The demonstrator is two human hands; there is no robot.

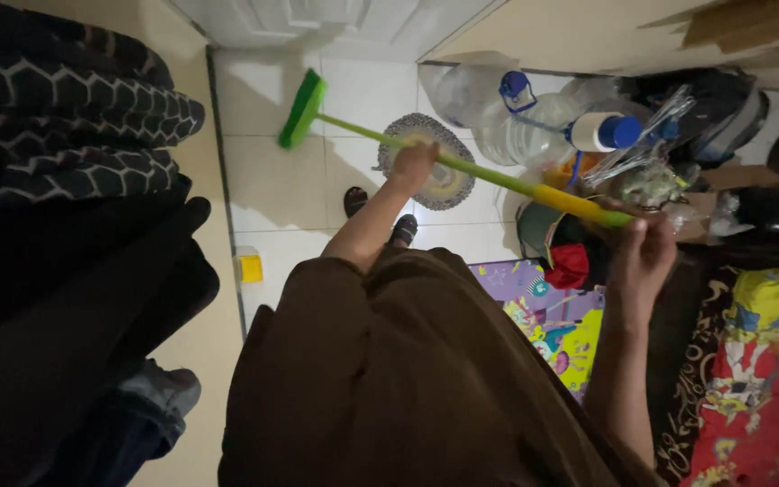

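I hold a green broom with both hands over a white tiled floor point(272, 180). My left hand point(414, 164) grips the middle of the green handle point(498, 178). My right hand point(642, 252) is closed around the handle's upper end, just past its yellow section point(565, 200). The green broom head point(302, 108) sits low over the tiles at the far left, near a white door point(317, 22). Under my left hand lies a round woven mat point(444, 185). My sandalled feet point(353, 198) show beyond my brown garment.
Large clear water bottles point(534, 126) with blue caps, bags and clutter stand at the right wall. A colourful foam mat point(556, 316) and a patterned bedcover point(759, 361) lie at the right. Dark clothes point(65, 144) hang at the left. A small yellow object point(248, 268) sits on the floor.
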